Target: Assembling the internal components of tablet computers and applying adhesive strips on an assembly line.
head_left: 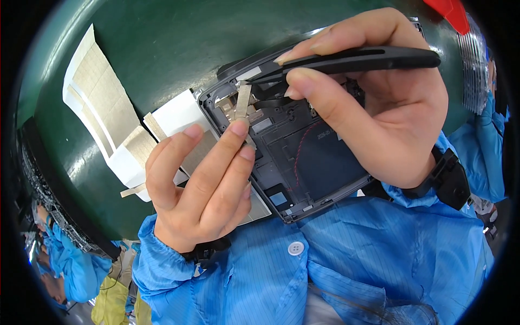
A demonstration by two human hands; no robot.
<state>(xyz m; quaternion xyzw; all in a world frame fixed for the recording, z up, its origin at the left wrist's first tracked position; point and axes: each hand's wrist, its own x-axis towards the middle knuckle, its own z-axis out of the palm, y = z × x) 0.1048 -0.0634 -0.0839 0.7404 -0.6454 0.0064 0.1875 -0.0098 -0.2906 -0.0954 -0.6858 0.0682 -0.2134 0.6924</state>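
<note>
A dark grey plastic device housing [303, 157] with a red wire inside lies tilted on the green table, its lower edge over my blue coat. My left hand [197, 187] rests on the housing's left edge, and its fingertips press the lower end of a tan tape strip [243, 102]. My right hand [374, 103] pinches black tweezers [346, 58] between thumb and forefinger. The tweezer tips touch the top of the strip near the housing's upper left corner.
White backing sheets with tan tape pieces [108, 108] lie on the green table [179, 43] to the left. A red object [452, 12] and clear plastic trays [475, 65] sit top right. Other people in blue coats [73, 268] are at lower left.
</note>
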